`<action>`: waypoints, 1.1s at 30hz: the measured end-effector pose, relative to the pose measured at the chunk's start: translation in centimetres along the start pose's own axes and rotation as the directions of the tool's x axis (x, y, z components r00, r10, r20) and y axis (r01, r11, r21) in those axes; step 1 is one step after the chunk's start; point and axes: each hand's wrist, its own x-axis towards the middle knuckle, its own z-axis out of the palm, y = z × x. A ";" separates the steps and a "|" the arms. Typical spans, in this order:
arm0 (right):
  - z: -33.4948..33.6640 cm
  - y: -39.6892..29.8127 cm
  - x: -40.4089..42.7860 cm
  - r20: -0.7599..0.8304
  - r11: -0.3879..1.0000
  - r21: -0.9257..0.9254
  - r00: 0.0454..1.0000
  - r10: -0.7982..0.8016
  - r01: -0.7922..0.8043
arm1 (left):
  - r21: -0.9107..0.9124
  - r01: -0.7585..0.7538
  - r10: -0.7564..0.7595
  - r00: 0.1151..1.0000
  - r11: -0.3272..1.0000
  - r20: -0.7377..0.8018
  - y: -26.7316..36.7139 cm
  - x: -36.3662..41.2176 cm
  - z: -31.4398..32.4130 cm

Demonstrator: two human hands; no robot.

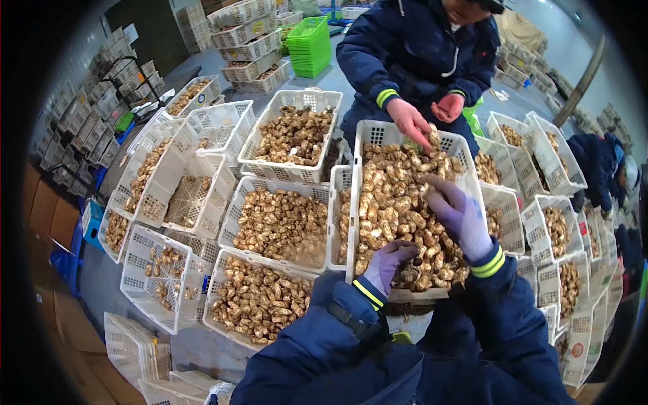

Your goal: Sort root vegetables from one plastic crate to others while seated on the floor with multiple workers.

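Note:
A white perforated plastic crate [358,202] full of brown, knobbly tubers [387,202] stands right in front of me. My left hand [389,264], in a purple-and-grey work glove, is at the crate's near side with bent fingers by some darker tubers. Gloved alike, my right hand [461,218] reaches over the crate's right half, fingertips down at the tubers. Whether either hand grips a tuber is hidden by the fingers. Across the crate, another person's bare hand [411,121] holds a single tuber [434,135]; that person's other hand [449,107] is half curled.
More white crates of tubers [283,223] stand close on my left, some sparsely filled [164,271]. Further crates [557,233] line the right. Behind are stacked crates [248,45] and nested green baskets [310,46]. The co-worker [420,50] sits opposite; another person [597,167] bends at far right.

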 end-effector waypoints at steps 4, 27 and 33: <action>-0.9 0.2 -8.3 0.171 0.737 0.331 0.806 0.567 -0.589 | 0.445 -0.526 0.451 0.851 0.725 0.271 -1.8 -0.9 -4.2; -2.0 3.8 -18.7 0.187 0.368 0.743 0.701 0.688 -0.559 | 0.858 -0.192 0.143 0.980 0.477 0.140 8.5 7.8 3.5; -5.2 1.2 -24.4 -0.060 0.730 0.494 0.819 0.571 -0.473 | 0.880 -0.446 -0.155 0.870 0.162 0.469 2.7 8.3 12.1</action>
